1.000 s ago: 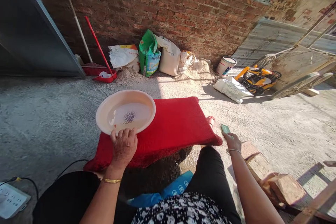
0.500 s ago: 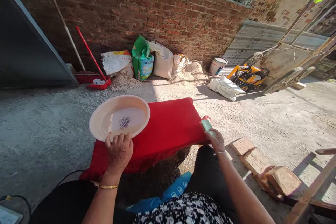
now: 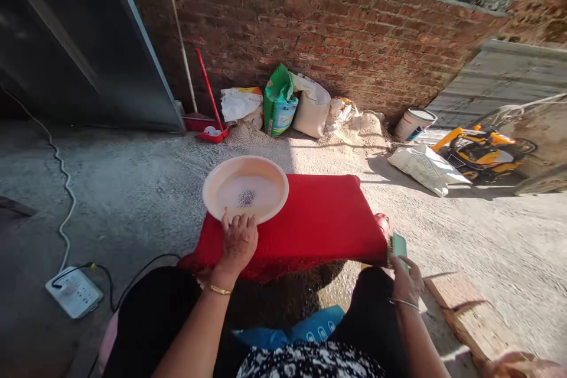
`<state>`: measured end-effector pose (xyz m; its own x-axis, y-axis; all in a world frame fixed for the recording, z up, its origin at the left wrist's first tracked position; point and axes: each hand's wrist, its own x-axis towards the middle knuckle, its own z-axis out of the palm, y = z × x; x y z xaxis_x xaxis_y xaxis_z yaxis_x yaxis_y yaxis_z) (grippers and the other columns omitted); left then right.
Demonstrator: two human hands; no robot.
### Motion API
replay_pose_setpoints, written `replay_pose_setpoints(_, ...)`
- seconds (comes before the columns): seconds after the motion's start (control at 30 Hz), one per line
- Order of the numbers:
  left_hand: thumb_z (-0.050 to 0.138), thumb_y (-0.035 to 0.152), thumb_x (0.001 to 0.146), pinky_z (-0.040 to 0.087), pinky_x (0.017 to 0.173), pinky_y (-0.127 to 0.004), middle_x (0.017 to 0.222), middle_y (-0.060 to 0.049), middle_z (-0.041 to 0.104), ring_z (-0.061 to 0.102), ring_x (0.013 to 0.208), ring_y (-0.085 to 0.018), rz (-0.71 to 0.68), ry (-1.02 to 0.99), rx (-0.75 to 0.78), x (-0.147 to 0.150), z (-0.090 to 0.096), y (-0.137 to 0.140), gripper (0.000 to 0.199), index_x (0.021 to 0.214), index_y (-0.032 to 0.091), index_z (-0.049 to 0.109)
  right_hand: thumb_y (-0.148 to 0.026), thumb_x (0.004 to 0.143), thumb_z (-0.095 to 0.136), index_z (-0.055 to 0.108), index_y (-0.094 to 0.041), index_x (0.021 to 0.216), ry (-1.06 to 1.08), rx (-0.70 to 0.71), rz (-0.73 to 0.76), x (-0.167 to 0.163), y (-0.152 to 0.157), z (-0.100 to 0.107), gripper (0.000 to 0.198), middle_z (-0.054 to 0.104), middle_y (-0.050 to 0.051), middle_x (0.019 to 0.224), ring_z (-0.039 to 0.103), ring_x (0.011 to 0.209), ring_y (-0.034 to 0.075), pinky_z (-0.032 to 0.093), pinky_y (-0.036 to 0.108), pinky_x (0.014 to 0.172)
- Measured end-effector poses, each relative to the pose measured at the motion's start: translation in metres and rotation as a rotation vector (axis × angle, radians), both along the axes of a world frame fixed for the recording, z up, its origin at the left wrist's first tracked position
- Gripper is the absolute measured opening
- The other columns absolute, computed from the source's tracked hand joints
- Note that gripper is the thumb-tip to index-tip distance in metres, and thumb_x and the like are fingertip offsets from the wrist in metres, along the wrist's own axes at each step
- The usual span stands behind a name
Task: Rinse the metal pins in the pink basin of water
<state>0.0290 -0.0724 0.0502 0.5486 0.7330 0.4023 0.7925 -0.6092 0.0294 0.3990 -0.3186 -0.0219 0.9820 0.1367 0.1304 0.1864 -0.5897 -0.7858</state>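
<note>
A pale pink plastic basin (image 3: 275, 184) stands on the left part of a low surface draped with a red cloth (image 3: 328, 215). The basin holds cloudy water and has a dark pattern on its bottom. My left hand (image 3: 240, 239) is closed over its near rim, fingertips inside; a gold bracelet circles that wrist. At the cloth's right end, my right hand (image 3: 406, 283) grips a light green scrubbing brush (image 3: 399, 245). The brush stands on edge, its bristles facing left against or close beside the cloth's hanging edge; contact is unclear.
Bricks (image 3: 472, 313) lie on the ground at my right. A white power strip (image 3: 74, 293) with cords sits at lower left. Along the brick wall stand a red dustpan (image 3: 213, 134), a green sack (image 3: 280, 106), other sacks and a bucket (image 3: 414, 125). A reddish shoe (image 3: 381, 222) shows past the cloth.
My view has turned left, so the scene sits farther right. The brush has tipped from lying nearly flat to standing on edge, bristles now visible. My left hand stays on the basin rim.
</note>
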Motion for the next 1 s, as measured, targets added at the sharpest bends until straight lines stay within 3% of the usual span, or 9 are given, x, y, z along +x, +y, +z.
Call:
replay_pose_setpoints(0.1, 0.042, 0.02, 0.089, 0.022, 0.105, -0.057, 0.095, -0.009, 0.06, 0.052, 0.094, -0.026, 0.021, -0.008, -0.038, 0.001, -0.001, 0.0, 0.031, 0.115, 0.021, 0.059, -0.071, 0.062, 0.06, 0.065, -0.02, 0.099, -0.02, 0.08, 0.03, -0.008, 0.017, 0.005, 0.063, 0.064, 0.009, 0.096, 0.059, 0.087, 0.028, 0.049, 0.038, 0.074)
replay_pose_setpoints(0.3, 0.04, 0.018, 0.089, 0.021, 0.107, -0.055, 0.095, -0.009, 0.06, 0.052, 0.094, -0.026, 0.019, -0.042, -0.038, 0.0, -0.009, 0.002, 0.032, 0.116, 0.02, 0.058, -0.082, 0.067, 0.044, 0.063, -0.019, 0.1, -0.346, -0.043, 0.386, -0.017, 0.077, 0.011, 0.073, 0.06, 0.011, 0.099, 0.055, 0.096, 0.028, 0.045, 0.041, 0.087)
replay_pose_setpoints(0.4, 0.04, 0.017, 0.089, 0.022, 0.106, -0.056, 0.094, -0.009, 0.06, 0.052, 0.094, -0.026, 0.02, -0.072, -0.038, 0.001, -0.009, 0.003, 0.032, 0.114, 0.02, 0.059, -0.082, 0.072, 0.034, 0.061, -0.019, 0.102, -0.369, -0.185, 0.495, -0.022, 0.098, 0.004, 0.075, 0.058, 0.011, 0.095, 0.055, 0.094, 0.028, 0.046, 0.041, 0.084)
replay_pose_setpoints(0.5, 0.039, 0.016, 0.09, 0.022, 0.106, -0.056, 0.093, -0.008, 0.06, 0.052, 0.094, -0.026, 0.017, -0.096, -0.034, 0.002, -0.008, 0.002, 0.032, 0.114, 0.02, 0.059, -0.071, 0.081, 0.036, 0.059, -0.021, 0.11, -0.327, -0.404, 0.499, -0.027, 0.107, -0.002, 0.063, 0.056, 0.011, 0.098, 0.055, 0.094, 0.029, 0.046, 0.042, 0.078)
replay_pose_setpoints(0.6, 0.04, 0.015, 0.089, 0.02, 0.107, -0.057, 0.093, -0.008, 0.06, 0.052, 0.095, -0.026, 0.014, -0.11, -0.035, 0.002, -0.007, 0.002, 0.031, 0.112, 0.02, 0.06, -0.059, 0.086, 0.041, 0.055, -0.021, 0.117, -0.344, -0.533, 0.463, -0.032, 0.111, -0.002, 0.051, 0.056, 0.013, 0.102, 0.055, 0.1, 0.03, 0.046, 0.042, 0.077)
replay_pose_setpoints(0.8, 0.04, 0.015, 0.09, 0.021, 0.107, -0.056, 0.093, -0.007, 0.06, 0.051, 0.093, -0.024, 0.03, -0.104, -0.014, 0.004, -0.013, 0.004, 0.027, 0.107, 0.02, 0.061, -0.056, 0.088, 0.042, 0.05, -0.02, 0.123, -0.323, -0.657, 0.458, -0.037, 0.113, 0.003, 0.05, 0.056, 0.014, 0.105, 0.056, 0.101, 0.03, 0.046, 0.042, 0.078)
replay_pose_setpoints(1.0, 0.038, 0.016, 0.091, 0.02, 0.107, -0.056, 0.088, -0.005, 0.059, 0.051, 0.09, -0.023, 0.051, -0.105, 0.013, 0.006, -0.016, 0.005, 0.026, 0.102, 0.021, 0.061, -0.056, 0.091, 0.035, 0.046, -0.021, 0.126, -0.304, -0.684, 0.462, -0.038, 0.114, 0.005, 0.052, 0.055, 0.015, 0.11, 0.054, 0.106, 0.031, 0.046, 0.045, 0.082)
